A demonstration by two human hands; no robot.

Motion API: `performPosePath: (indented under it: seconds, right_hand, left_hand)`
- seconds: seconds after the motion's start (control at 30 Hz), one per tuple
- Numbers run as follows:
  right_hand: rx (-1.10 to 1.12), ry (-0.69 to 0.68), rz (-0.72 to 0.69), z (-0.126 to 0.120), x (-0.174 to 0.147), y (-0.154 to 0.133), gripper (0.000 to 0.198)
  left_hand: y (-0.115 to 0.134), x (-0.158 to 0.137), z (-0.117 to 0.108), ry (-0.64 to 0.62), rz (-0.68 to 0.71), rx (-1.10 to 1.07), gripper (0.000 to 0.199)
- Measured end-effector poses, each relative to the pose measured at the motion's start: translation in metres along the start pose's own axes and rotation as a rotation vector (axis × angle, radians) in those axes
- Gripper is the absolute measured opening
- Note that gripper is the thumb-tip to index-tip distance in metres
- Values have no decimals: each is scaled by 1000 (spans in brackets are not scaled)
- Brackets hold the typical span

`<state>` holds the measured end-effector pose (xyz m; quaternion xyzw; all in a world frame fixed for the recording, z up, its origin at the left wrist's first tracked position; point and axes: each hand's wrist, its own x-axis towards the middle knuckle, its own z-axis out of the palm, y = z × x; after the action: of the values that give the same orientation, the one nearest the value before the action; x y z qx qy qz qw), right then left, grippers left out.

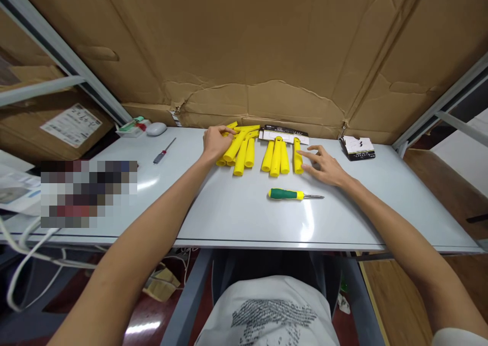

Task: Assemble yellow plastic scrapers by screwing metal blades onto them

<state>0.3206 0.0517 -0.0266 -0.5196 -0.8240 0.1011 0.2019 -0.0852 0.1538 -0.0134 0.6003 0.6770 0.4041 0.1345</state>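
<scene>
My left hand [218, 142] is at the left pile of yellow hollow plastic handles [240, 155], its fingers closed on one near the top. Part of that handle is hidden by the fingers. My right hand [326, 167] has its fingers spread, with the fingertips against the side of a single yellow handle [297, 157]. Between the hands lie 3 more yellow handles [276, 157], fanned out with their narrow ends together. Black-and-white printed cards [284, 133] lie behind them. A screwdriver with a green and yellow grip [285, 194] rests in front, its tip pointing right.
A cardboard sheet [259, 46] stands along the table's back edge. Folded cards [358, 147] lie at the back right. At the left are a small screwdriver [162, 155], a grey computer mouse [156, 128] and a small tray [133, 127]. White cables [28, 244] hang over the front left edge.
</scene>
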Motion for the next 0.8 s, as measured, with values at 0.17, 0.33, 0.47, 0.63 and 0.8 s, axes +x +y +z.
performPosePath:
  seconds: [0.17, 0.33, 0.47, 0.63, 0.8]
  right_hand:
    - [-170, -80, -51, -4, -2, -13, 70]
    - [-156, 17, 0, -6, -4, -23, 50]
    - [-99, 265, 54, -12, -1, -17, 46]
    - [-12, 569, 145, -30, 2, 3, 30]
    - [252, 928, 106, -45, 1, 12, 27]
  left_hand:
    - [-2, 0, 2, 16, -8, -41, 26]
    - [-4, 2, 2, 37, -2, -74, 26]
    - [-4, 3, 1, 49, 5, -93, 24]
    - [-5, 4, 1, 64, 6, -111, 23]
    - [-5, 6, -1, 96, 32, -142, 20]
